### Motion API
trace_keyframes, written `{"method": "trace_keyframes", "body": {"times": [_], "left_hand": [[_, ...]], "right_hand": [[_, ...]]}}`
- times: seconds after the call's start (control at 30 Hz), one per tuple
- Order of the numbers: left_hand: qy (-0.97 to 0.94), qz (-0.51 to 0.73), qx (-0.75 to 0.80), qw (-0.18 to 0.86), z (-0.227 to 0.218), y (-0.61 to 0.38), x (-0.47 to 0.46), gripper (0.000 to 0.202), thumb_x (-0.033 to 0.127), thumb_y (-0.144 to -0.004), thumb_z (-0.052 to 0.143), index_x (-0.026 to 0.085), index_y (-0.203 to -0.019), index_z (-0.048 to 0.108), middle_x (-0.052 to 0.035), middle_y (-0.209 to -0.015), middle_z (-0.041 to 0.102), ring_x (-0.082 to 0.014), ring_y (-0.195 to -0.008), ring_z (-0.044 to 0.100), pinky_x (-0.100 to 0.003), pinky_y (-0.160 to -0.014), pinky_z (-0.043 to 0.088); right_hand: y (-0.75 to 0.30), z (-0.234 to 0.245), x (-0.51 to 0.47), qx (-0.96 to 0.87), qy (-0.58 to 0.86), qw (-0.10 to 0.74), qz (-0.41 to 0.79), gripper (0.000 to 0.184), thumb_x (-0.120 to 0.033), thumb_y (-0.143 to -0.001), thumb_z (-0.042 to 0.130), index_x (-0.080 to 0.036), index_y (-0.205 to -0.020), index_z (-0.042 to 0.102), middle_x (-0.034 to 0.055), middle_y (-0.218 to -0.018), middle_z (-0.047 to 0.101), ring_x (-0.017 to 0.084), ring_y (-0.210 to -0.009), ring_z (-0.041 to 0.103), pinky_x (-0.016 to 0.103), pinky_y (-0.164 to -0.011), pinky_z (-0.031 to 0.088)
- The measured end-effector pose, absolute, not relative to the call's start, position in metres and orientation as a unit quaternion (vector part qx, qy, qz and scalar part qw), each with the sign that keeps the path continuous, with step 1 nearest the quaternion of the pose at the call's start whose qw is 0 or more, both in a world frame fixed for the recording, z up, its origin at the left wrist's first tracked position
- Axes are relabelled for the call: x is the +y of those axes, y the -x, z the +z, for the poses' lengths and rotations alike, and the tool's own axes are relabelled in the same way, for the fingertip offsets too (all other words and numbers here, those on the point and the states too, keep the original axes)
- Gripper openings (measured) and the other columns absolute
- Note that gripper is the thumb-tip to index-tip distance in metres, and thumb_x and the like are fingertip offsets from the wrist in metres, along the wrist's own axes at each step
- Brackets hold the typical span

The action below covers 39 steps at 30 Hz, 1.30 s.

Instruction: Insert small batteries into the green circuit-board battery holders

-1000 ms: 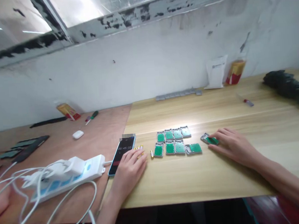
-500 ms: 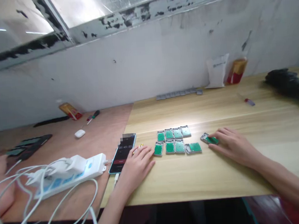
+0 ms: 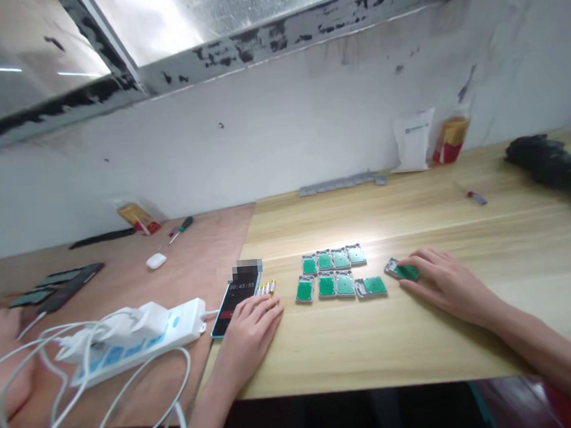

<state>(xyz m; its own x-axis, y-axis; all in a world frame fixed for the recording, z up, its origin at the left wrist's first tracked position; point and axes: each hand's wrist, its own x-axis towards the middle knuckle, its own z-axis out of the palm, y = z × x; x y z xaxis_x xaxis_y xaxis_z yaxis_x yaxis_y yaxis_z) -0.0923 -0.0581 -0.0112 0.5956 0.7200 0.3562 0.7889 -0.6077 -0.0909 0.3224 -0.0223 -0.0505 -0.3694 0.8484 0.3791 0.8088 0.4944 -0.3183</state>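
My right hand (image 3: 444, 286) rests on the wooden table, its thumb and fingers closed around the edge of a small grey case with a green circuit board (image 3: 393, 268). Left of it, similar cases lie in two rows, among them a sideways one (image 3: 371, 287) nearest to that hand. My left hand (image 3: 254, 322) lies palm down with fingers stretched out, partly over a phone (image 3: 224, 309) that displays a timer. Just beyond its fingertips sit several small gold-and-white cylinders (image 3: 267, 287), partly hidden by the hand.
A white power strip (image 3: 185, 317) with tangled cables spreads at left, near another person's hand (image 3: 1, 338). Grey pieces (image 3: 342, 184) line the wall. Screwdrivers (image 3: 183, 226), a white earbud case (image 3: 156, 261), a white pouch (image 3: 413, 141) and a black bag (image 3: 551, 166) lie farther back.
My left hand has drawn back to the left, away from the rows of cases, and the small cylinders show more. My right hand keeps its grip. The view has shifted slightly.
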Motion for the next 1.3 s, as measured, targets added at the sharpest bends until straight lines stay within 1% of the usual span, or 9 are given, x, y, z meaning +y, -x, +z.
{"method": "trace_keyframes", "body": {"times": [0.17, 0.33, 0.5, 0.6, 0.73, 0.9, 1.03, 1.2, 1.3], "left_hand": [[0.865, -0.154, -0.454, 0.147, -0.01, 0.092, -0.057, 0.031, 0.024, -0.094, 0.052, 0.021, -0.124, 0.058, -0.0101, -0.133, 0.058, -0.0261, -0.122, 0.051, -0.046, -0.102, 0.042], [0.848, -0.152, -0.482, 0.162, -0.007, 0.094, -0.054, 0.025, 0.031, -0.089, 0.059, 0.023, -0.112, 0.064, -0.0084, -0.128, 0.06, -0.0286, -0.124, 0.048, -0.051, -0.106, 0.037], [0.852, -0.151, -0.477, 0.154, -0.01, 0.096, -0.054, 0.02, 0.03, -0.09, 0.059, 0.024, -0.107, 0.066, -0.0073, -0.128, 0.06, -0.0282, -0.126, 0.047, -0.053, -0.108, 0.035], [0.853, -0.164, -0.474, 0.144, -0.012, 0.095, -0.054, 0.018, 0.026, -0.091, 0.058, 0.024, -0.106, 0.067, -0.007, -0.128, 0.06, -0.0275, -0.125, 0.047, -0.052, -0.108, 0.036], [0.863, -0.165, -0.461, 0.124, -0.014, 0.094, -0.051, 0.019, 0.02, -0.092, 0.055, 0.025, -0.105, 0.068, -0.0061, -0.129, 0.059, -0.0263, -0.125, 0.047, -0.05, -0.105, 0.038], [0.869, -0.176, -0.45, 0.108, -0.014, 0.095, -0.05, 0.018, 0.019, -0.092, 0.055, 0.025, -0.104, 0.067, -0.006, -0.128, 0.06, -0.0257, -0.126, 0.046, -0.048, -0.105, 0.038], [0.868, -0.215, -0.442, 0.07, -0.012, 0.09, -0.051, 0.016, 0.018, -0.091, 0.058, 0.024, -0.103, 0.067, -0.0054, -0.121, 0.062, -0.0246, -0.122, 0.048, -0.047, -0.105, 0.036], [0.843, -0.301, -0.445, -0.026, -0.004, 0.074, -0.047, 0.013, 0.019, -0.09, 0.061, 0.024, -0.101, 0.065, -0.0041, -0.103, 0.066, -0.0215, -0.109, 0.054, -0.041, -0.097, 0.04], [0.84, -0.331, -0.427, -0.052, 0.0, 0.063, -0.042, 0.013, 0.019, -0.087, 0.066, 0.024, -0.1, 0.066, -0.0022, -0.097, 0.067, -0.02, -0.101, 0.056, -0.039, -0.096, 0.041]], "right_hand": [[-0.315, -0.043, -0.029, -0.829, 0.492, 0.258, 0.057, 0.024, -0.039, -0.091, 0.053, -0.025, -0.109, 0.061, 0.0086, -0.103, 0.064, 0.026, -0.095, 0.06, 0.041, -0.08, 0.046], [-0.309, -0.032, -0.04, -0.854, 0.456, 0.226, 0.109, 0.031, -0.045, -0.088, 0.058, -0.026, -0.113, 0.06, 0.0082, -0.108, 0.063, 0.027, -0.101, 0.057, 0.045, -0.087, 0.044], [-0.307, -0.032, -0.039, -0.85, 0.463, 0.218, 0.125, 0.033, -0.046, -0.087, 0.058, -0.026, -0.114, 0.06, 0.0086, -0.114, 0.061, 0.028, -0.106, 0.055, 0.047, -0.091, 0.044], [-0.308, -0.033, -0.034, -0.837, 0.489, 0.214, 0.123, 0.044, -0.05, -0.084, 0.06, -0.027, -0.122, 0.057, 0.0094, -0.122, 0.059, 0.03, -0.111, 0.054, 0.048, -0.093, 0.045], [-0.311, -0.031, -0.023, -0.833, 0.497, 0.199, 0.138, 0.06, -0.058, -0.08, 0.062, -0.027, -0.131, 0.052, 0.0104, -0.134, 0.052, 0.034, -0.122, 0.048, 0.051, -0.1, 0.042], [-0.315, -0.029, -0.01, -0.847, 0.469, 0.182, 0.175, 0.049, -0.058, -0.078, 0.064, -0.029, -0.118, 0.061, 0.009, -0.131, 0.054, 0.034, -0.122, 0.047, 0.052, -0.1, 0.041], [-0.315, -0.031, -0.009, -0.842, 0.47, 0.189, 0.184, 0.048, -0.056, -0.075, 0.067, -0.029, -0.113, 0.063, 0.009, -0.13, 0.053, 0.035, -0.122, 0.046, 0.053, -0.1, 0.04], [-0.312, -0.031, -0.016, -0.843, 0.466, 0.186, 0.194, 0.049, -0.057, -0.071, 0.071, -0.029, -0.111, 0.063, 0.0088, -0.133, 0.051, 0.035, -0.125, 0.043, 0.054, -0.101, 0.038], [-0.311, -0.03, -0.018, -0.845, 0.46, 0.187, 0.2, 0.05, -0.058, -0.069, 0.072, -0.028, -0.108, 0.063, 0.0091, -0.133, 0.05, 0.035, -0.125, 0.043, 0.053, -0.102, 0.037]]}}
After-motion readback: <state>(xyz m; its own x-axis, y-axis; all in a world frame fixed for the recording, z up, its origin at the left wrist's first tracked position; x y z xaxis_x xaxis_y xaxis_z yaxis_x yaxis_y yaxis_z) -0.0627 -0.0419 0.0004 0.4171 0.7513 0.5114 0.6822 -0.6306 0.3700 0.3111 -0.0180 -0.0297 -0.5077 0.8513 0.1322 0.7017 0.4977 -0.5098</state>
